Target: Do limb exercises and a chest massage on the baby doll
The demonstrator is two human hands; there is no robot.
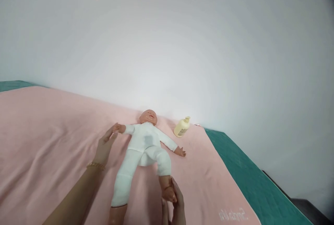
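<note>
A baby doll (146, 139) with a white cloth body lies on its back on the pink blanket (206, 183), arms spread and head towards the wall. My left hand (104, 145), a gold bracelet at its wrist, has its fingers closed on the doll's hand at the left. Lower down, my right hand (179, 204) holds the doll's foot (168, 190) on the right side, with that leg bent and raised a little. The doll's other foot (118, 215) is cut off by the bottom edge of the view.
A pale yellow pump bottle (182, 127) stands tilted in view beside the doll's head, near the white wall (167, 44). A green cover (240, 169) shows past the blanket's right edge. A dark object (310, 209) is at the lower right.
</note>
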